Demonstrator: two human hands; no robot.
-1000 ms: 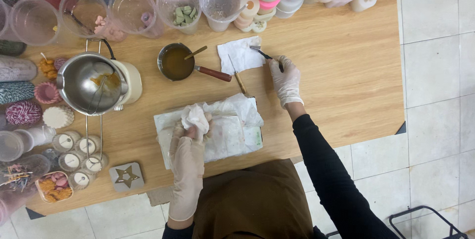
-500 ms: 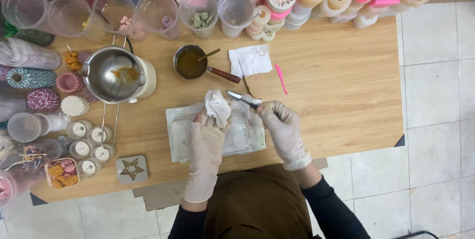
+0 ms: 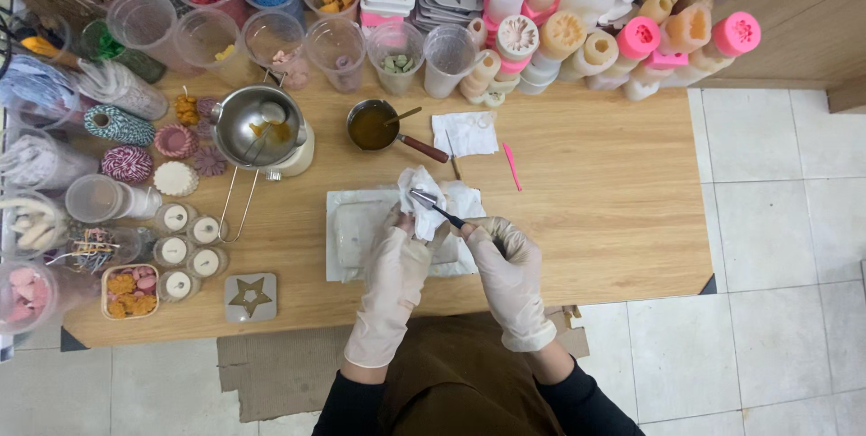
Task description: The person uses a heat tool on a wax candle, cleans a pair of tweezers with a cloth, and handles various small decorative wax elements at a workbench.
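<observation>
Hands gloved, L hand (image 3: 394, 260) clutching white tissue (image 3: 424, 200), R hand (image 3: 505, 260) gripping small metal spoon (image 3: 431, 204) w/ bowl against tissue

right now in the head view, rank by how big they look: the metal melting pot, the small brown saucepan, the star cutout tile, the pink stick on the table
1. metal melting pot
2. small brown saucepan, counting its handle
3. star cutout tile; bowl alone, the saucepan looks about alike
4. pink stick, clearly smallest

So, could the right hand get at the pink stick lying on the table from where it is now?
Probably yes. The pink stick lies on bare wood up and to the right of the right hand, with nothing between them. But that hand grips a small metal tool, so it would first have to free its fingers.
</observation>
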